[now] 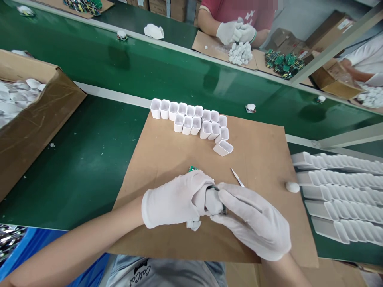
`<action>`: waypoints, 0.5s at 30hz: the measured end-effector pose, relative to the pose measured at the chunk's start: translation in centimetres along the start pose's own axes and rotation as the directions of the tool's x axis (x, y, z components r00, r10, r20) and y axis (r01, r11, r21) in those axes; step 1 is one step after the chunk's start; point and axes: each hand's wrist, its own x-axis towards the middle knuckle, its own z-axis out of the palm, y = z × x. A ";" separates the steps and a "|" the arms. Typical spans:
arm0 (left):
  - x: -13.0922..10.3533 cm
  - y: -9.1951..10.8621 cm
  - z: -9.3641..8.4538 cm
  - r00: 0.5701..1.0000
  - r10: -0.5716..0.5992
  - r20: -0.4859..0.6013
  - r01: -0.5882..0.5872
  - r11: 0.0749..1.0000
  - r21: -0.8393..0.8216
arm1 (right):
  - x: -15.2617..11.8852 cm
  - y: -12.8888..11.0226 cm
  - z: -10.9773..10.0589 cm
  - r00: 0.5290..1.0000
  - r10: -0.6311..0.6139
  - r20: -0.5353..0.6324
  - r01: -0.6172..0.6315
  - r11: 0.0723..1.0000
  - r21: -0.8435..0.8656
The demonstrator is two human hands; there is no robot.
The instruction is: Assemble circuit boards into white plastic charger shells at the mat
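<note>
Both gloved hands meet at the middle of the near half of a brown board (167,159). The left hand (176,199) is curled round a small white shell (214,201), and the right hand (251,223) closes its fingertips on the same shell from the other side, with a thin dark tool between them whose tip cannot be made out. A bit of green circuit (192,168) shows just behind the left hand.

Bare board lies between the hands and the cluster of white shells (191,119) standing open-mouthed along its far edge; one shell (223,148) lies tipped over at the cluster's near right end. A thin blade (237,177) lies just past the right hand, and a white lump (292,187) sits near the board's right edge.

Right of the board lie rows of white trays (341,191); to the left, well apart, a carton (38,119) of white parts. The board rests on a green bench (89,159). Beyond runs a green belt (149,67), where another person's gloved hands (236,32) work over a white pile (240,54).
</note>
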 end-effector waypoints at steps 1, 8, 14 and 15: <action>0.0 0.1 0.0 1.000 0.008 0.012 -0.009 0.999 0.047 | -0.1 0.0 0.0 1.000 0.004 -0.001 -0.004 1.000 -0.010; 0.0 0.2 0.0 0.996 0.083 0.017 -0.084 0.954 0.288 | 0.7 -0.3 0.4 0.999 -0.038 0.032 0.039 0.999 -0.032; -0.1 0.9 0.0 0.996 0.081 -0.025 -0.073 0.973 0.220 | 0.9 -0.2 0.5 0.996 -0.085 0.032 0.087 0.993 -0.076; -0.1 1.0 0.0 0.998 0.057 -0.024 -0.051 0.979 0.200 | 0.7 -0.2 0.7 0.997 -0.079 0.027 0.080 0.994 -0.075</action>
